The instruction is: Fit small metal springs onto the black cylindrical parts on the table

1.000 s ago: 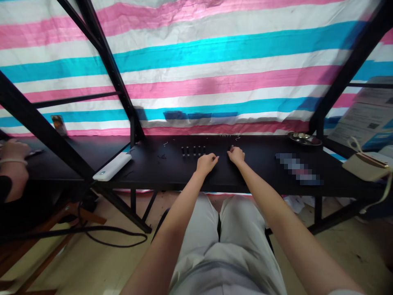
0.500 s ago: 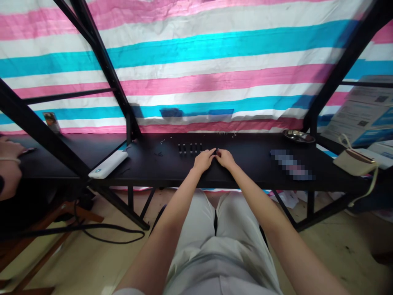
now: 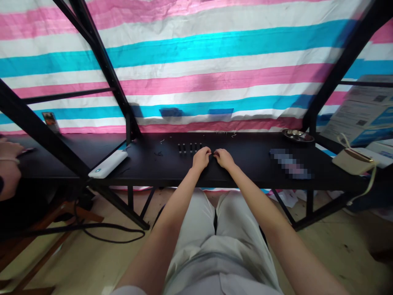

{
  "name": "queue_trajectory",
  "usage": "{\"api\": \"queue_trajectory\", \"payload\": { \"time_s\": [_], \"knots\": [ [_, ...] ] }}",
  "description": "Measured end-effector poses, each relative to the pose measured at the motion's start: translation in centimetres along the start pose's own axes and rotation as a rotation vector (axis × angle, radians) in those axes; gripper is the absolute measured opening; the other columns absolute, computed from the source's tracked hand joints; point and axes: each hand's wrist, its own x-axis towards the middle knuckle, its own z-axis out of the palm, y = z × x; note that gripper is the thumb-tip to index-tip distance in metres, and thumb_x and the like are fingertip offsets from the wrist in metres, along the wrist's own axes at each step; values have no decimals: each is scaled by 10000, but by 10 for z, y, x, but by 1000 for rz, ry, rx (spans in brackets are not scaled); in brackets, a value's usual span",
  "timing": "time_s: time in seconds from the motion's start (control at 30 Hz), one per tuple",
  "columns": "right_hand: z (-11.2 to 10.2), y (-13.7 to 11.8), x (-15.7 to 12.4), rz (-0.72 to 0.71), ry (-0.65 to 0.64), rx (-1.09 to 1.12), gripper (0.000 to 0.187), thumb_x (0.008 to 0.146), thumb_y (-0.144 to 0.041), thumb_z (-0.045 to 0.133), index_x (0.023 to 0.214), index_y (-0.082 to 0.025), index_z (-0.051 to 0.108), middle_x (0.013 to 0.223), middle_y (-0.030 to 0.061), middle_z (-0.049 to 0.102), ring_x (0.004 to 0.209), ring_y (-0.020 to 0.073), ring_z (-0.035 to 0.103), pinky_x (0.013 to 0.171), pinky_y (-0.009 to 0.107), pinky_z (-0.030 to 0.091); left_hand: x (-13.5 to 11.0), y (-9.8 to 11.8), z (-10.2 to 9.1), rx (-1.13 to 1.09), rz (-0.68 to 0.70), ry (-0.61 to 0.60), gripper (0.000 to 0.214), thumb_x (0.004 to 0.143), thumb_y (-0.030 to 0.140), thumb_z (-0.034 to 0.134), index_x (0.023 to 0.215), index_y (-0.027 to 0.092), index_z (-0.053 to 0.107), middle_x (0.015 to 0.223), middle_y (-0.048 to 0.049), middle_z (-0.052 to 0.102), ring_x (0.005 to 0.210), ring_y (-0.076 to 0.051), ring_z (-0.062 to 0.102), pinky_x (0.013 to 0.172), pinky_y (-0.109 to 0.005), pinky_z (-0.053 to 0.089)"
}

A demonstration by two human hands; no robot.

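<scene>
Over the middle of the black table, my left hand is closed, its fingertips pinched together. My right hand is closed too, facing it across a small gap. Something small and dark shows at the right fingertips, too tiny to name; what the left fingers hold, if anything, is hidden. Just beyond and left of my left hand stands a row of several small dark cylinders with pale lower ends. Thin black scraps lie further left on the tabletop.
A white power bank-like device lies left. To the right are a blurred-out item, a shiny metal dish and a beige pouch. Black frame posts flank the table. Another person's hand is at far left.
My hands have drawn slightly apart; their fingertips met before and a gap now lies between them. The row of cylinders stays in place.
</scene>
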Motion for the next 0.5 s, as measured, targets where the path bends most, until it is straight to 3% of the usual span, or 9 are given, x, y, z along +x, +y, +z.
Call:
{"api": "queue_trajectory", "payload": {
  "time_s": [0.13,0.33,0.5],
  "knots": [
    [-4,-6,-4,89,19,-96,204,875,-232,428,966,-152,593,994,111,615,928,199,549,776,291,402,0,1,-3,-65,-34,93,130,854,206,423,899,186,543,901,-23,609,778,-113,554,743,-212,412],
    [-9,-14,-8,170,10,-147,217,896,-279,397,999,-173,556,994,113,618,890,201,574,720,283,401,0,5,-5,-104,-7,132,132,861,220,414,897,180,533,899,-28,600,789,-105,548,769,-199,411],
    [-9,-15,-9,155,-5,-174,233,906,-287,365,1006,-186,549,978,110,628,859,199,587,690,280,402,0,5,-6,-101,-7,135,149,870,238,401,905,177,532,904,-36,596,803,-109,550,773,-200,410]
  ]
}}
